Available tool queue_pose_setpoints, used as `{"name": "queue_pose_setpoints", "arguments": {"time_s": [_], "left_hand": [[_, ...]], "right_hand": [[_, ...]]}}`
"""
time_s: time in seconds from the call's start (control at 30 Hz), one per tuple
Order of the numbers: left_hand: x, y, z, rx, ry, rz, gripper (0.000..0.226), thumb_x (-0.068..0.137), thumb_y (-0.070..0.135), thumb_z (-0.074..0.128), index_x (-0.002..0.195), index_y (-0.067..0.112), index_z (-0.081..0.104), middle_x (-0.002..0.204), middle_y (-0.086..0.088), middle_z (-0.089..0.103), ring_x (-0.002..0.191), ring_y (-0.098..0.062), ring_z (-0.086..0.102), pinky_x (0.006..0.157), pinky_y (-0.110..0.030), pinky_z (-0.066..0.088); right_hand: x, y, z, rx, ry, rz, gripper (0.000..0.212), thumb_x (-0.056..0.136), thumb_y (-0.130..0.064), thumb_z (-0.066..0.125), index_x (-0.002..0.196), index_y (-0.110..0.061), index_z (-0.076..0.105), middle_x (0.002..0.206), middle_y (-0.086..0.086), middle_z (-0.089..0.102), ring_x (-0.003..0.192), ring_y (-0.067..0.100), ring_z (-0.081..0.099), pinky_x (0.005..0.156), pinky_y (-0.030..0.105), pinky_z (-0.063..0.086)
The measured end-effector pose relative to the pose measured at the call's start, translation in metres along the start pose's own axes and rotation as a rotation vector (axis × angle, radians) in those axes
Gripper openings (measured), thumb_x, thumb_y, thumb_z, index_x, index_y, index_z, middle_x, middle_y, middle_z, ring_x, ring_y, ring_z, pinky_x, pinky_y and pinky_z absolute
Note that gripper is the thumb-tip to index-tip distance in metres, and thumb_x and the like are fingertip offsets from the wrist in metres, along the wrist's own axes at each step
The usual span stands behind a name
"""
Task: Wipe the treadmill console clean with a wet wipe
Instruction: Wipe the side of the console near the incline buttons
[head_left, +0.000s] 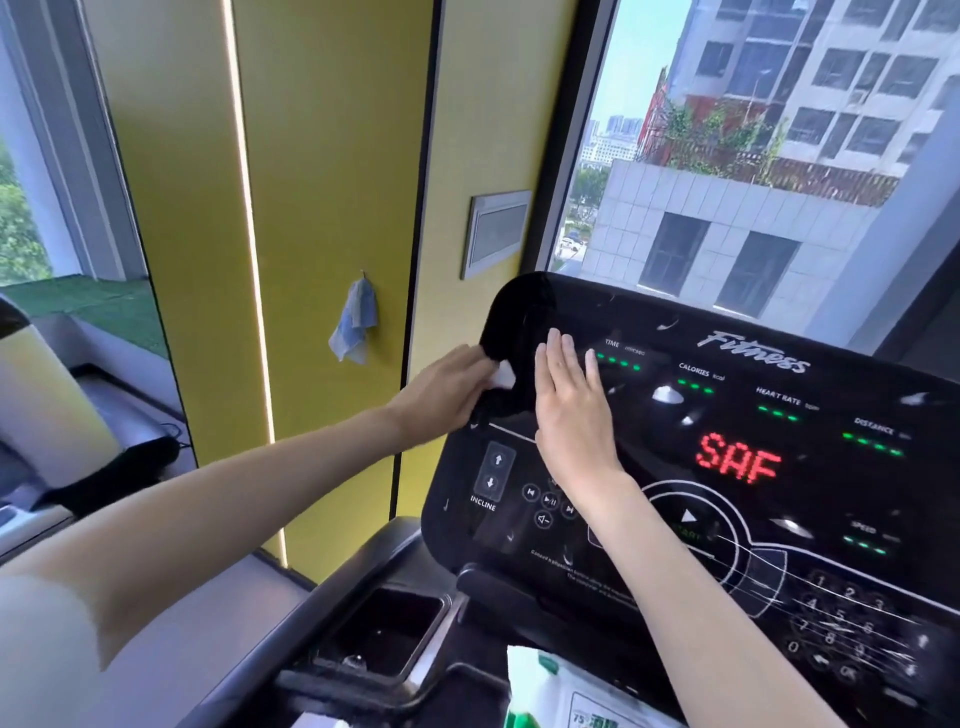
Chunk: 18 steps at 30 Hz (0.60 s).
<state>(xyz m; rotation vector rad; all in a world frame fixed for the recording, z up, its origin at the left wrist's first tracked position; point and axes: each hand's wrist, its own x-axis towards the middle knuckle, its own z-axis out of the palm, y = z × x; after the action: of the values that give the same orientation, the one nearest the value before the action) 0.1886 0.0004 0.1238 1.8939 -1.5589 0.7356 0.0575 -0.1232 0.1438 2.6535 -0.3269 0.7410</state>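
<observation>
A: Where's the wet wipe (503, 375)?

B: Pinched in the left hand (447, 392), at the edge of the treadmill console (727, 332), just left of the right hand (574, 415), which lies flat with fingers straight, gripping nothing.

A: Risks?

B: That palm probably smears the panel. A downward stroke could press the incline buttons (493, 470) just below it.
</observation>
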Motion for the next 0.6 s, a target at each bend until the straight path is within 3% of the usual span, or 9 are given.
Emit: {"name": "queue_pose_setpoints", "arguments": {"time_s": [0.1, 0.27, 0.33, 0.43, 0.5, 0.6], "left_hand": [[-0.001, -0.002, -0.007, -0.001, -0.07, 0.021, 0.005, 0.088, -0.002, 0.052, 0.091, -0.001, 0.057, 0.084, -0.013, 0.054, 0.076, -0.021, 0.048, 0.068, -0.03, 0.042], [0.042, 0.0, -0.013, 0.03, 0.096, -0.124, 0.005, 0.086, -0.005, 0.052, 0.084, -0.003, 0.056, 0.08, -0.017, 0.053, 0.068, -0.03, 0.051, 0.06, -0.039, 0.044], [0.019, 0.002, -0.006, 0.083, 0.053, -0.034, 0.006, 0.085, -0.005, 0.054, 0.089, -0.002, 0.057, 0.083, -0.016, 0.054, 0.074, -0.029, 0.051, 0.062, -0.035, 0.043], [-0.023, 0.005, 0.002, 0.102, -0.116, 0.143, 0.012, 0.085, -0.002, 0.055, 0.097, -0.001, 0.058, 0.087, -0.013, 0.053, 0.078, -0.025, 0.049, 0.065, -0.031, 0.044], [-0.017, 0.005, -0.002, 0.066, -0.14, 0.095, 0.012, 0.087, 0.0, 0.05, 0.096, -0.001, 0.058, 0.086, -0.013, 0.053, 0.077, -0.025, 0.05, 0.066, -0.03, 0.044], [0.013, 0.003, -0.006, 0.0, 0.012, -0.097, 0.011, 0.087, -0.004, 0.049, 0.092, -0.004, 0.059, 0.083, -0.017, 0.053, 0.072, -0.028, 0.051, 0.066, -0.021, 0.035]], "right_hand": [[-0.003, 0.0, -0.002, -0.016, -0.047, -0.009, 0.078, 0.071, 0.005, 0.065, 0.14, 0.01, 0.028, 0.148, 0.028, 0.023, 0.138, 0.039, 0.022, 0.113, 0.05, 0.02], [-0.004, 0.002, -0.014, -0.036, -0.083, -0.016, 0.077, 0.084, -0.007, 0.052, 0.146, 0.003, 0.007, 0.155, 0.02, 0.0, 0.144, 0.03, -0.001, 0.117, 0.045, 0.001], [-0.01, 0.004, -0.015, 0.023, -0.05, -0.025, 0.078, 0.08, -0.001, 0.054, 0.146, 0.003, 0.011, 0.155, 0.018, 0.004, 0.144, 0.027, 0.002, 0.117, 0.045, 0.001], [-0.031, -0.004, -0.005, 0.074, 0.005, -0.084, 0.076, 0.068, 0.01, 0.055, 0.14, 0.006, 0.031, 0.15, 0.021, 0.026, 0.14, 0.03, 0.023, 0.115, 0.045, 0.015], [-0.041, -0.014, 0.002, 0.082, 0.005, -0.118, 0.073, 0.065, 0.009, 0.057, 0.135, 0.008, 0.039, 0.145, 0.023, 0.035, 0.136, 0.031, 0.032, 0.113, 0.046, 0.021], [-0.046, -0.025, 0.007, 0.033, -0.041, -0.124, 0.065, 0.078, -0.004, 0.049, 0.139, 0.007, 0.032, 0.149, 0.023, 0.026, 0.14, 0.031, 0.023, 0.115, 0.045, 0.017]]}}
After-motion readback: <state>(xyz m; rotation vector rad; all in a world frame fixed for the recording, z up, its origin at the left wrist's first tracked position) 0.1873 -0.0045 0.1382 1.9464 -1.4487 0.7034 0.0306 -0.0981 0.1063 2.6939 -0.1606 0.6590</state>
